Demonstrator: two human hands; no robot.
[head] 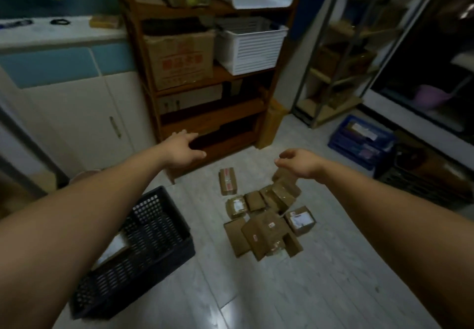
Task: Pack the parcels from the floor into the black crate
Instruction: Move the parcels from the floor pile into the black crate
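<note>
Several small brown cardboard parcels (264,216) lie in a loose heap on the pale floor, one (227,180) a little apart at the far side. A black mesh crate (143,241) stands to their left, partly under my left forearm, with something pale inside. My left hand (183,149) is stretched forward above the floor, fingers relaxed, holding nothing. Over the heap's far edge hovers my right hand (298,162), fingers loosely curled downward and empty, apart from the parcels.
A wooden shelf unit (205,113) with a cardboard box and white baskets stands straight ahead. White cabinets (84,116) are at the left. A blue crate (361,141) and a dark crate (420,175) sit at the right by a metal rack.
</note>
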